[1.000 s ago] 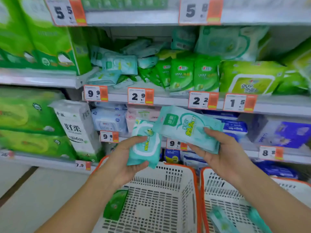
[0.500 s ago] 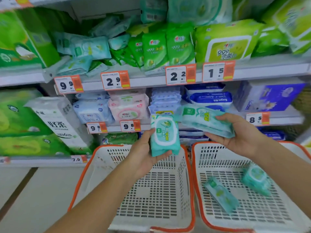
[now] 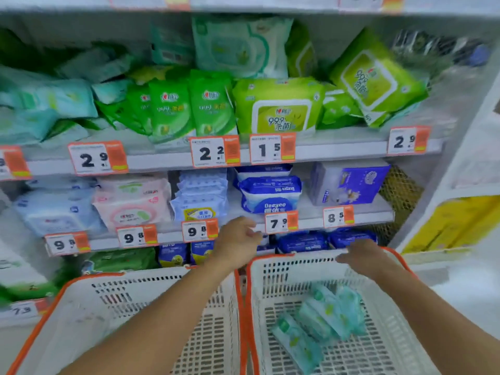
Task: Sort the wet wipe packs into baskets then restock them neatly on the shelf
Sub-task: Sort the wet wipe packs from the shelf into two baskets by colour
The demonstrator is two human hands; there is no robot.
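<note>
Two white baskets with orange rims stand below the shelves. The left basket (image 3: 81,307) holds no pack that I can see. In the right basket (image 3: 273,266) lie several teal wet wipe packs (image 3: 327,318) in a loose pile. My left hand (image 3: 236,243) hovers above the gap between the baskets, fingers loosely curled, holding nothing. My right hand (image 3: 359,257) hangs over the right basket's far rim, fingers stretched out and empty. More teal packs (image 3: 54,104) lie jumbled at the left of the upper shelf.
Green wipe packs (image 3: 189,106) and large lime packs (image 3: 278,106) fill the upper shelf behind orange price tags (image 3: 215,151). Pink, pale blue and dark blue packs (image 3: 270,196) sit on the middle shelf. A white shelf post (image 3: 460,147) rises at the right.
Both hands have let go of their teal packs, which now lie in the right basket. The hands have moved forward over the baskets, and the view has swung right and down.
</note>
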